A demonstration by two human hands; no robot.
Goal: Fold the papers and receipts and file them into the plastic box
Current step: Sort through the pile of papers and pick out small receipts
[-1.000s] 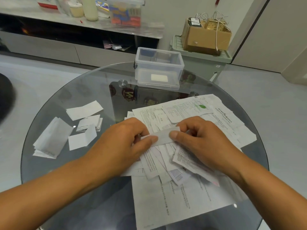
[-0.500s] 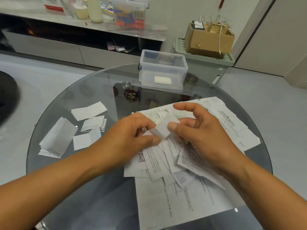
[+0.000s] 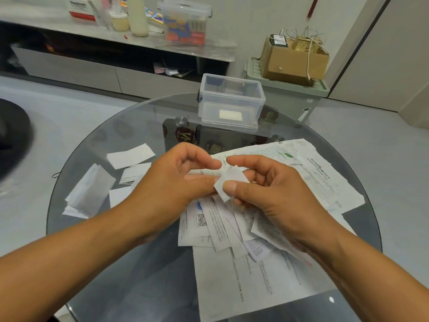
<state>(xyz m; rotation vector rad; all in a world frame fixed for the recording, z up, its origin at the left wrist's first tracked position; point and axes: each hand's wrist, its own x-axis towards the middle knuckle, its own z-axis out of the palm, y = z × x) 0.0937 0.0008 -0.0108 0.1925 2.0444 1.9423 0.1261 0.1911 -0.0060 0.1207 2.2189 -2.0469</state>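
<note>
A small folded white receipt is held above the table between both hands. My right hand pinches it with thumb and fingers. My left hand touches its left edge with thumb and fingertips. Below them lies a loose heap of papers and receipts on the round glass table. The clear plastic box stands open at the table's far edge, with one folded white slip on its bottom.
Several folded slips lie on the table's left side. Behind the table are a low grey cabinet with bottles and a lidded tub, and a cardboard box on a green bin. A dark round object sits at far left.
Both hands lifted the receipt off the paper heap and folded it from a long strip into a small piece. The view has tilted slightly downward.
</note>
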